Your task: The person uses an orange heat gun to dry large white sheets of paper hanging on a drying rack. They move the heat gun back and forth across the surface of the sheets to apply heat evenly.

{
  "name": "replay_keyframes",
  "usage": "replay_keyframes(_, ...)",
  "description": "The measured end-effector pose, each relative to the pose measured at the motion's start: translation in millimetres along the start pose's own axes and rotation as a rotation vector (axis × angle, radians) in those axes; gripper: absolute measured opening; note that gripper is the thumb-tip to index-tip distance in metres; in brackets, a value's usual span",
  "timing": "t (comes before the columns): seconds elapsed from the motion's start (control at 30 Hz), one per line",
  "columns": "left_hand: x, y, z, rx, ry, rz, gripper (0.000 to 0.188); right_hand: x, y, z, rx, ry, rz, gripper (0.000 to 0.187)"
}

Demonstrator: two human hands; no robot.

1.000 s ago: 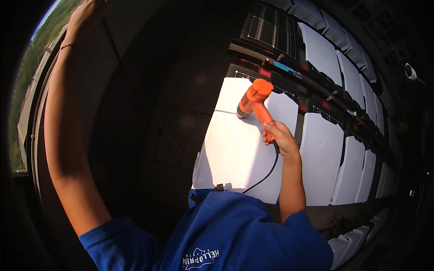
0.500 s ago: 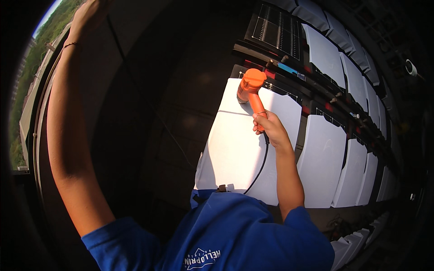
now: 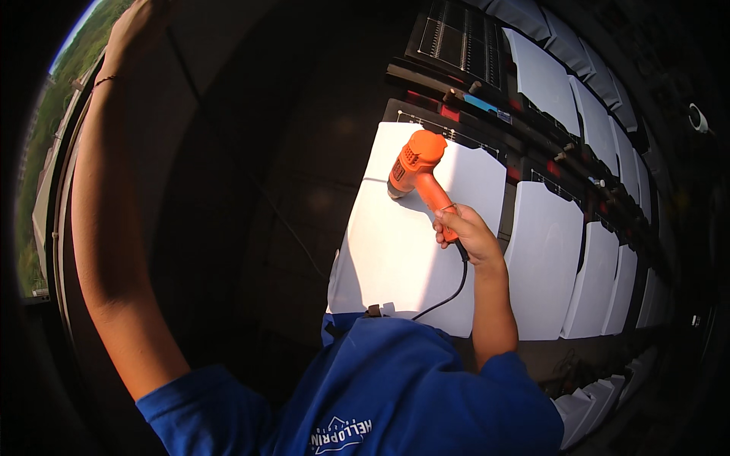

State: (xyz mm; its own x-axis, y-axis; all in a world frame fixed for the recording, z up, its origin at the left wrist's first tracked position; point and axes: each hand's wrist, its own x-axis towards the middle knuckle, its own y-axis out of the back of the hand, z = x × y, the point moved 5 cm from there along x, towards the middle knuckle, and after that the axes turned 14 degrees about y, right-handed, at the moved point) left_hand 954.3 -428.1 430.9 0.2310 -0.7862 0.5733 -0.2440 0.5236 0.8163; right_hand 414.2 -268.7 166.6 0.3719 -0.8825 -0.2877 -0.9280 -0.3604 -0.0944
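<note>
My right hand (image 3: 469, 230) is wrapped round the handle of an orange heat gun (image 3: 424, 156), its black cord (image 3: 455, 292) running back toward my body. The gun's dark nozzle points down and left, over a white fabric sheet (image 3: 395, 251) spread on a flat board; whether it touches the cloth I cannot tell. A strip of bright sunlight falls across this sheet. My left arm is raised on the far left, and my left hand (image 3: 139, 30) is cut off by the upper edge of the picture, beside the window opening. Its fingers do not show.
More boards with white fabric (image 3: 541, 262) stand in rows to the right. Behind the near sheet runs a dark rail (image 3: 456, 97) with small knobs, and a black board with white grid marks (image 3: 460, 45). At the left is a window (image 3: 42, 175) with greenery outside.
My right hand has drawn the heat gun a little toward me and to the right, and its nozzle has swung further left. My left arm has shifted slightly up and left.
</note>
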Motion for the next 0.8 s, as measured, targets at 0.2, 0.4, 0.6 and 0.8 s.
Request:
replay_keyframes(0.2,-2.5,1.9,3.5,-0.007,-0.012,0.031,0.067,-3.4,-15.6,7.7,-0.038,-0.023,-0.063,0.026)
replay_keyframes(0.4,-5.5,0.7,5.1,-0.026,-0.023,0.058,0.067,-10.6,-19.9,7.4,-0.037,-0.018,-0.059,0.03)
replay_keyframes(0.6,-9.1,0.6,7.7,-0.077,-0.02,0.111,0.068,-24.3,-2.0,12.2,-0.079,0.011,0.029,0.027)
replay_keyframes(0.8,-2.1,4.6,9.0,-0.012,0.013,0.002,0.068,-35.1,27.6,6.4,-0.09,-0.037,0.081,0.024)
